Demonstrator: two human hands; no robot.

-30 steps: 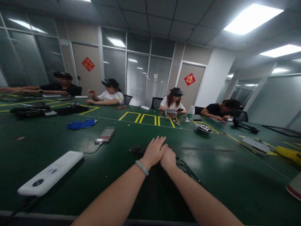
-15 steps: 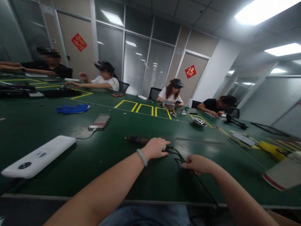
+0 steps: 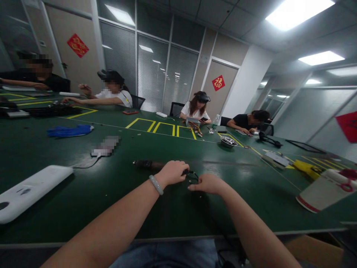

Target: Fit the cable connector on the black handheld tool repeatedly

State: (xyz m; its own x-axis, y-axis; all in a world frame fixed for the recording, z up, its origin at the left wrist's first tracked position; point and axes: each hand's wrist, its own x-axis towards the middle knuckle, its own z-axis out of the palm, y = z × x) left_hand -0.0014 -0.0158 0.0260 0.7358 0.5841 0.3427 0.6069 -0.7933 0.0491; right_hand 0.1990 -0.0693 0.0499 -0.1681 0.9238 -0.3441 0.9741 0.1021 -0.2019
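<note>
My left hand (image 3: 172, 172), with a pale bead bracelet on its wrist, is closed over the near end of a dark, stick-shaped device (image 3: 147, 164) lying on the green table (image 3: 83, 193). A thin black cable (image 3: 192, 177) loops out from under that hand. My right hand (image 3: 208, 184) sits just to the right, its fingertips pinched on the cable loop. Both forearms reach in from the bottom of the view.
A white oblong device (image 3: 26, 191) lies at the near left, a blurred item with a cord (image 3: 105, 146) and a blue cloth (image 3: 69, 130) beyond it. A steel bowl (image 3: 228, 141), a yellow object (image 3: 306, 167) and a white box with red scissors (image 3: 325, 190) are right. Several people sit opposite.
My hands were stacked together a second ago, then parted. My right hand has come back in next to the left, and the trailing cable is now gathered into a small loop between them.
</note>
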